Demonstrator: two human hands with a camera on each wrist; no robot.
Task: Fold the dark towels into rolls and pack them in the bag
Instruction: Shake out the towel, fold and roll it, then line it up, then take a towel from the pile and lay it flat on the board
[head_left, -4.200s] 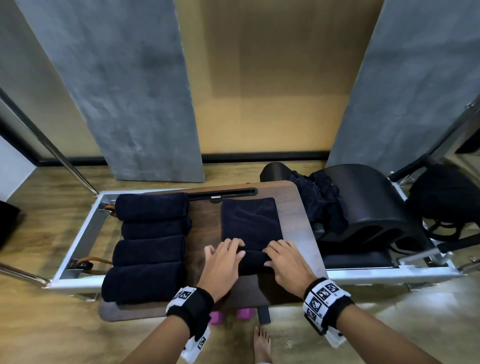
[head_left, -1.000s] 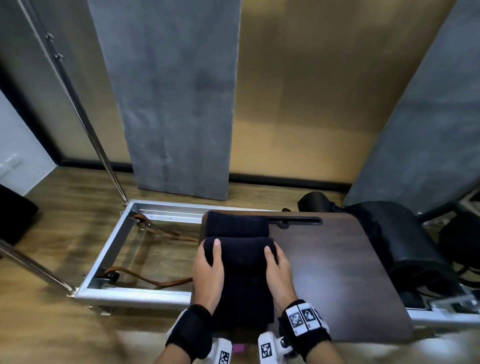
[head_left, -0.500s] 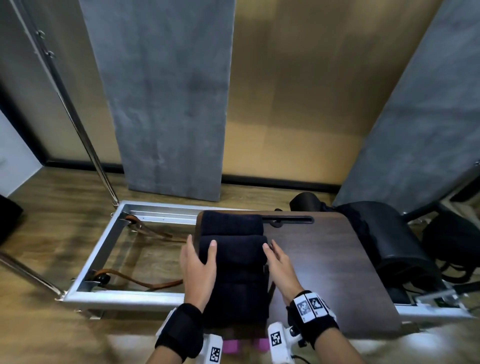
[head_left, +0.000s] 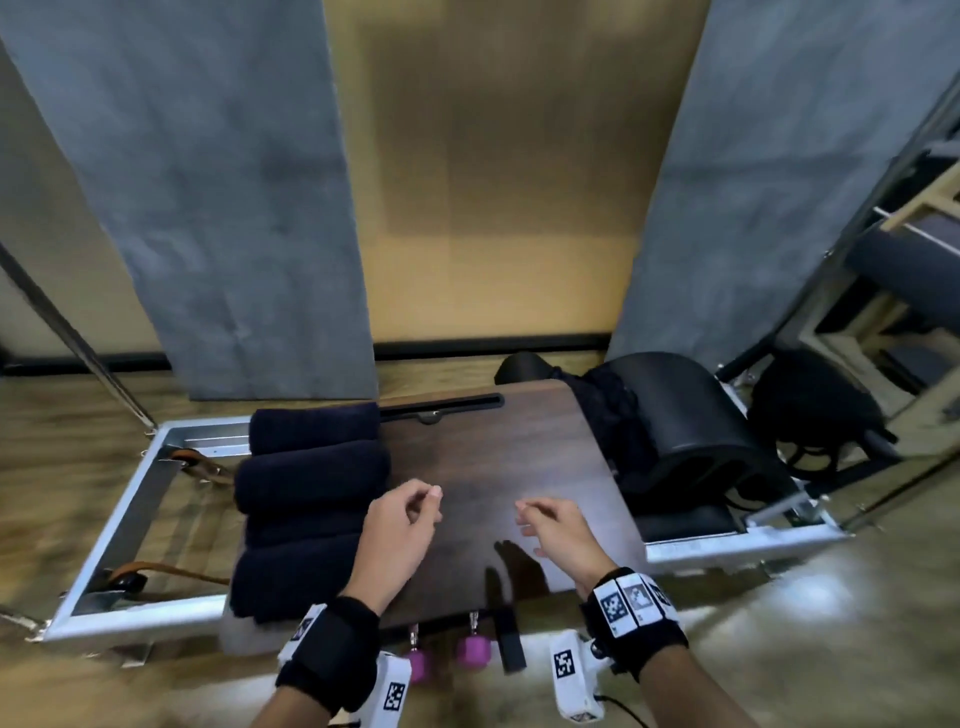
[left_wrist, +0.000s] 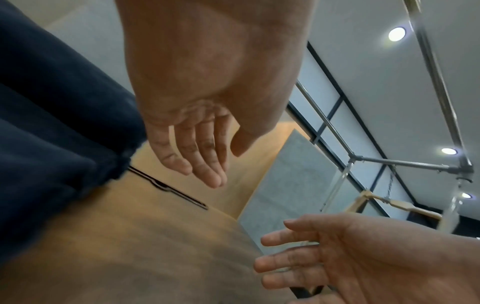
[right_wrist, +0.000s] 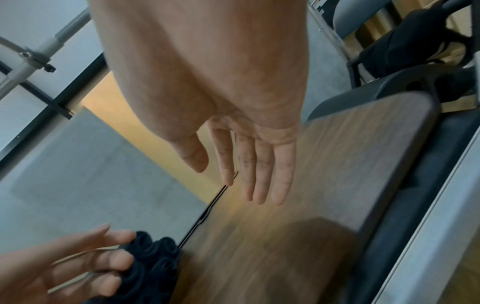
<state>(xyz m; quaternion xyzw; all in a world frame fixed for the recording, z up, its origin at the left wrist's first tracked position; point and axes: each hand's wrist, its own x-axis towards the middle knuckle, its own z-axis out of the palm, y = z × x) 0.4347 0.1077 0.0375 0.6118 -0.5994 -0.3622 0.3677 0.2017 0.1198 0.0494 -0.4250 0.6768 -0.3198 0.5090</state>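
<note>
Both my hands hover over the bare middle of the worktop (head_left: 519, 467), empty. My left hand (head_left: 402, 525) hangs with its fingers loosely curled and nothing in its grip, just beside the rolls (head_left: 311, 483); my right hand (head_left: 558, 527) is likewise relaxed and holds nothing, nearer the front edge.

Four dark rolls lie side by side in a row along the worktop's left edge, touching one another, the nearest overhanging the front-left corner. More dark cloth (head_left: 605, 410) is heaped past the right edge, against a black padded barrel (head_left: 696, 421); I cannot tell whether it is another towel. A black bag (head_left: 815, 410) sits on the floor well beyond the barrel.

I judge the step in hand to be fetching the next piece. To do it well, I would take the cloth by two corners and spread it flat in the open middle, square to the front edge. I would keep it clear of the finished row so no roll gets nudged loose, then fold it narrow before rolling tightly away from me.
</note>
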